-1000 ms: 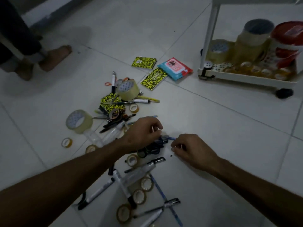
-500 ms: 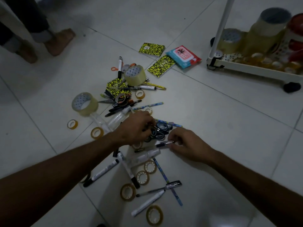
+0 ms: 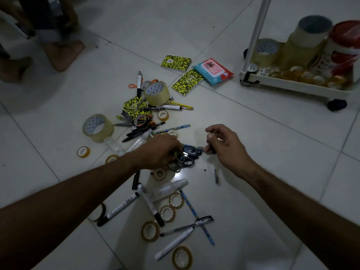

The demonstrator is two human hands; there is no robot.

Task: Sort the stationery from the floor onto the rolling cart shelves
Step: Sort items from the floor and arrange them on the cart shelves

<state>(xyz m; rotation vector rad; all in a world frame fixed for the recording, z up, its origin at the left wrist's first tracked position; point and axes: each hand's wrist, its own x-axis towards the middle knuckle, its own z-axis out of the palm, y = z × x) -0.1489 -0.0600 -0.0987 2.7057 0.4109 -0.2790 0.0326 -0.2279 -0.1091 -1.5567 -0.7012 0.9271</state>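
Stationery lies scattered on the white tiled floor. My left hand (image 3: 158,152) reaches into the pile, its fingers curled over the handles of black scissors (image 3: 186,159). Just to the right and lifted slightly off the floor, my right hand (image 3: 226,148) pinches a dark pen (image 3: 216,176); the pen's lower end shows blurred below the palm. The white rolling cart (image 3: 292,85) stands at the upper right, its bottom shelf holding large and small tape rolls and a red tub.
Large tape rolls (image 3: 98,127) (image 3: 156,92), yellow-black notebooks (image 3: 176,62) and a wipes pack (image 3: 213,71) lie beyond my hands. Markers (image 3: 118,209), pens (image 3: 187,226) and small tape rolls (image 3: 150,230) lie nearer me. A person's bare feet (image 3: 64,55) stand at the upper left.
My right hand has lifted off the floor with the dark pen it was touching. My left hand stays on the scissors. The view shifted closer and downward.
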